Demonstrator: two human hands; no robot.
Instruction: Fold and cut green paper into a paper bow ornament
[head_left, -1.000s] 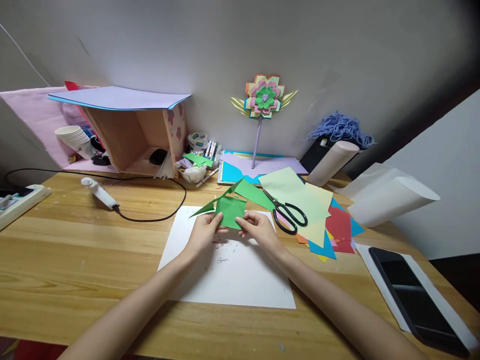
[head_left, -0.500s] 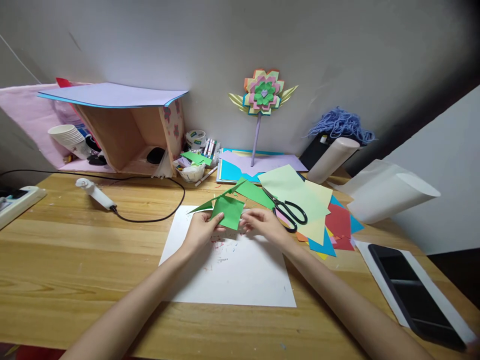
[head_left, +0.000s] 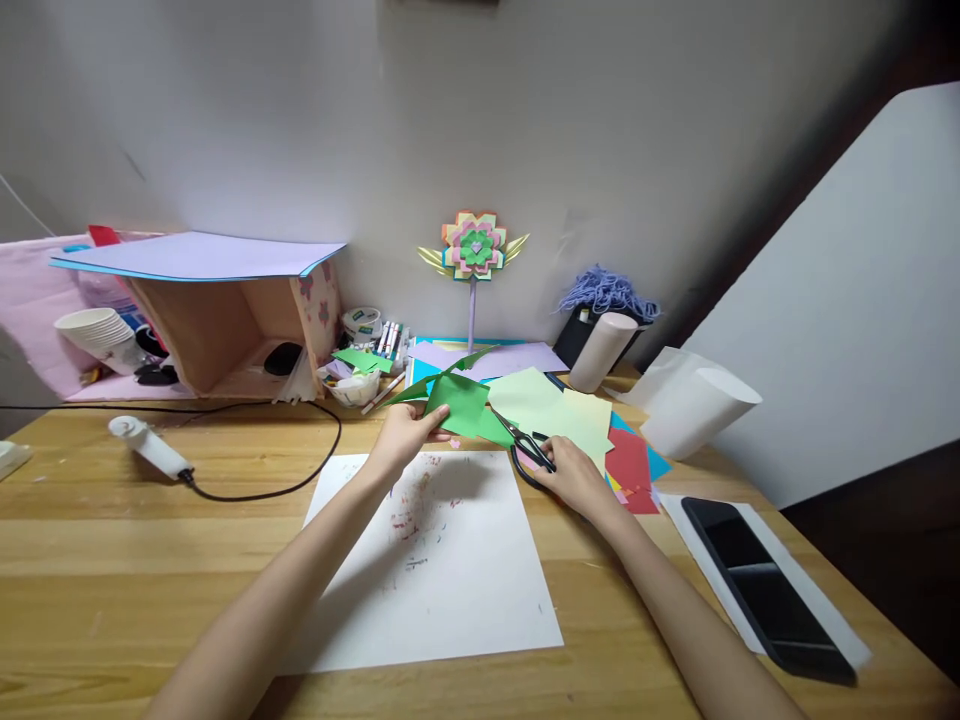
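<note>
My left hand [head_left: 405,437] pinches folded green paper [head_left: 459,402] above the far edge of a white sheet. A square panel faces me and a pointed flap sticks out behind it. At the right, my right hand [head_left: 577,478] has its fingers closed on the black handles of a pair of scissors [head_left: 523,442]. The scissor blades point up and left towards the green paper. Under the scissors lie pale yellow sheets [head_left: 555,405] and other coloured paper. The fingers partly hide one handle loop.
Marked white paper [head_left: 450,600] covers the table's middle. A glue gun [head_left: 146,445] with a looped cord lies left, near an open box [head_left: 247,325]. A paper flower [head_left: 474,248] stands at the back. Red paper [head_left: 628,465], a white roll [head_left: 701,412] and a phone [head_left: 765,580] are right.
My right hand has left the green paper, moved right and closed on the scissors' handles. My left hand still holds the green paper. The whole view has shifted.
</note>
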